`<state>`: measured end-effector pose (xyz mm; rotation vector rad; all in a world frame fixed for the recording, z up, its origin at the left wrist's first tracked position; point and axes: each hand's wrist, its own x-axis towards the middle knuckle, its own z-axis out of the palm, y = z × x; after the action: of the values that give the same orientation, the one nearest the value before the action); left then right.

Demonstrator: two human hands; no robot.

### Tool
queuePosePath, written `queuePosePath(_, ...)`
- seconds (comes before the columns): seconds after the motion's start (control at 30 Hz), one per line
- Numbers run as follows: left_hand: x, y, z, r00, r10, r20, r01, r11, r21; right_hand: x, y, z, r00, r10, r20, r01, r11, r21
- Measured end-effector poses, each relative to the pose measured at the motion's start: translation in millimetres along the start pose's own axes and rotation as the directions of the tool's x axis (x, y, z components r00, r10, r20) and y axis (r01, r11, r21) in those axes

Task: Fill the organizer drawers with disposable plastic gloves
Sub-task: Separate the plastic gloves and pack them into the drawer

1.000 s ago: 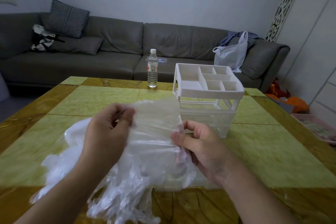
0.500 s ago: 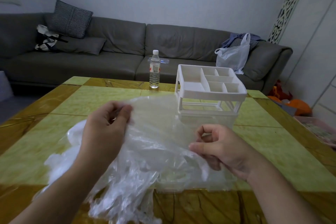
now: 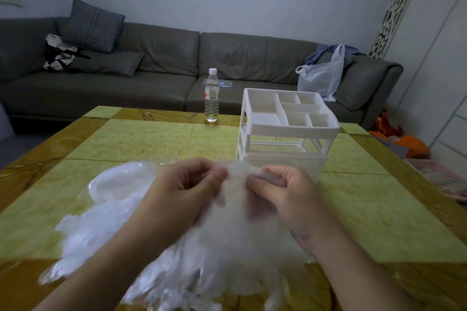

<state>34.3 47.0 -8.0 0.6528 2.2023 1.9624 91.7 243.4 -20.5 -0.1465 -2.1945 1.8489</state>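
The room is dim, with a soft bluish light – no lamp or window shows, and the source cannot be told. Shadows are weak and have no sharp edge. The table (image 3: 151,139) gives only a dull sheen near its far edge, without strong glare. Both hands and the plastic gloves (image 3: 227,240) at the near edge are smeared by motion blur, while the sofa (image 3: 161,58) is sharper. The wide lens bends straight lines near the right side – the wall panel (image 3: 401,2) leans.
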Motion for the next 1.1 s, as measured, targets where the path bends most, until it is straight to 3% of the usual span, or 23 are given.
queuePosePath(0.1,1,4,-3,0.985,-0.165,0.045,0.169,0.978,-0.123,-2,-3,3,0.998,0.016,-0.066,-0.011,0.997,0.072)
queuePosePath(0.17,0,5,-7,0.969,-0.205,0.136,0.218,0.972,-0.09,-3,-6,2,0.994,0.018,-0.111,-0.007,0.995,0.095)
queuePosePath(0.3,3,-5,-10,0.972,-0.153,0.181,0.133,0.984,0.118,-2,0,4,0.982,0.075,-0.175,-0.055,0.992,0.117)
queuePosePath(0.63,6,-1,-22,0.998,-0.044,0.047,0.039,0.994,0.102,2,-4,-18,0.981,0.035,-0.191,-0.018,0.996,0.086)
queuePosePath(0.8,11,1,-28,0.995,-0.097,0.022,0.097,0.995,0.005,7,1,-22,0.97,0.056,-0.237,-0.015,0.985,0.169)
queuePosePath(1.0,24,-11,-42,0.966,-0.237,-0.105,0.199,0.939,-0.281,10,6,-31,0.95,0.058,-0.307,-0.003,0.984,0.178)
queuePosePath(1.1,26,-12,-39,0.961,-0.275,-0.022,0.249,0.9,-0.357,11,7,-30,0.953,0.041,-0.301,0.005,0.989,0.148)
